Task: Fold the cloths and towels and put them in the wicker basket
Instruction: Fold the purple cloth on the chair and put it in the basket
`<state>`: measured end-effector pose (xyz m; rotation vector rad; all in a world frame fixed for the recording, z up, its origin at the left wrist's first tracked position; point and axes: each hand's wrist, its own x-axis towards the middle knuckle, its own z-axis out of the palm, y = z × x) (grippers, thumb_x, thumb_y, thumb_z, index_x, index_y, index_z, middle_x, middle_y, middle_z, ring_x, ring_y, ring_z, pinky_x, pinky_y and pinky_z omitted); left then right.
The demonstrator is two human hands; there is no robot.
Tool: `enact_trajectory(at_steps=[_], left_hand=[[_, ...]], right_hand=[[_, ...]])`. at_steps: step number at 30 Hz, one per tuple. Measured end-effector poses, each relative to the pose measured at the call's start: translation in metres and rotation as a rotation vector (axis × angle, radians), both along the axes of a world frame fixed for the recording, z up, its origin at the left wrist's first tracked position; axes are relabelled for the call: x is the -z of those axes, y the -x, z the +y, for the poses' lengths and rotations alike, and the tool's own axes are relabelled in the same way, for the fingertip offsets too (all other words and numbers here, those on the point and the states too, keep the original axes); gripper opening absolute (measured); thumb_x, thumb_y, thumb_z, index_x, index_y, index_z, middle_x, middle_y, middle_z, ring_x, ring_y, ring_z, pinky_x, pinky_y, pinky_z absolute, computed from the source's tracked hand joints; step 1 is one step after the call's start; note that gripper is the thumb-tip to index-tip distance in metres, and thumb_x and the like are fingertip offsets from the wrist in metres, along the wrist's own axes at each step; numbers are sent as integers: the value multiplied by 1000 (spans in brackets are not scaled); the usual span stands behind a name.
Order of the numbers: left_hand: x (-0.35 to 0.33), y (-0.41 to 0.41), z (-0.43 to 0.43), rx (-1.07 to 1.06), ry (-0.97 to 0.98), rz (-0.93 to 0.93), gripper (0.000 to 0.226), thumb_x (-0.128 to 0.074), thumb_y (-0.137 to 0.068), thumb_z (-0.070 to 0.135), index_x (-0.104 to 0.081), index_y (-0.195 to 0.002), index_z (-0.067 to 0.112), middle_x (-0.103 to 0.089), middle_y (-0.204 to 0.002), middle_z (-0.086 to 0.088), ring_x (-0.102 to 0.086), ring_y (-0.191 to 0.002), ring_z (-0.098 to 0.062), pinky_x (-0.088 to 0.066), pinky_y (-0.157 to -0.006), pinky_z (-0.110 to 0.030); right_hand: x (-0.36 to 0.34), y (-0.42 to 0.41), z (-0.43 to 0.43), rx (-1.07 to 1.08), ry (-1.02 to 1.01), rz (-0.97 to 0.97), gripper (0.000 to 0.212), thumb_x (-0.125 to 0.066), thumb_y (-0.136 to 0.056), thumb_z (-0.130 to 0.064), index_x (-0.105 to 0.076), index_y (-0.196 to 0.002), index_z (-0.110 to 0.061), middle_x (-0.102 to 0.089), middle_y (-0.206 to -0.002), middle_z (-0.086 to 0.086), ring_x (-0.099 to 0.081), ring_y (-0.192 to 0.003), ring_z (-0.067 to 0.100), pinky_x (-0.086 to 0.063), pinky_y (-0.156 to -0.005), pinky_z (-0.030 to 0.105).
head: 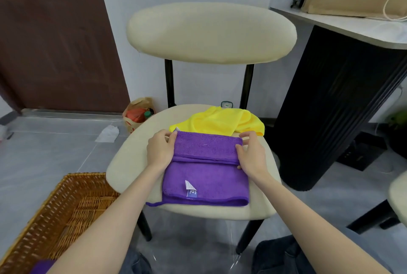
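The left hand [159,151] pinches the far-left corner of the purple cloth [204,176] and the right hand [251,154] pinches its far-right edge, holding a turned-over flap flat on the chair seat [132,163]. This looks like mid-fold: another fold seems due, then a carry down-left into the wicker basket [66,203] beside the chair. A paper bag [137,115] stands on the floor beyond, and the unfolded yellow cloth [218,120] lies just behind; neither appears to block the way.

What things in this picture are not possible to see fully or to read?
All in the head view:
Basket: cut off by the left and bottom edges, partly behind the left arm.
Yellow cloth: its near part lies behind the towel.
Label on the towel: print too small to read.
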<state>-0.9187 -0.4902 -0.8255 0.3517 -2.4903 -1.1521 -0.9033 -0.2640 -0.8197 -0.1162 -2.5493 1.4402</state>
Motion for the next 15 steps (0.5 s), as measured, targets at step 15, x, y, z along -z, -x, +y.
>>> enact_trajectory(at_steps=[15], left_hand=[[-4, -11, -3, -20, 389, -127, 41, -39, -95, 51, -58, -94, 15, -65, -92, -3, -62, -90, -29, -44, -71, -35]], right_hand=[[-3, -7, 3, 68, -601, -3, 30, -44, -99, -29, -49, -121, -9, -51, -119, 10, -56, -102, 28, -46, -82, 38]])
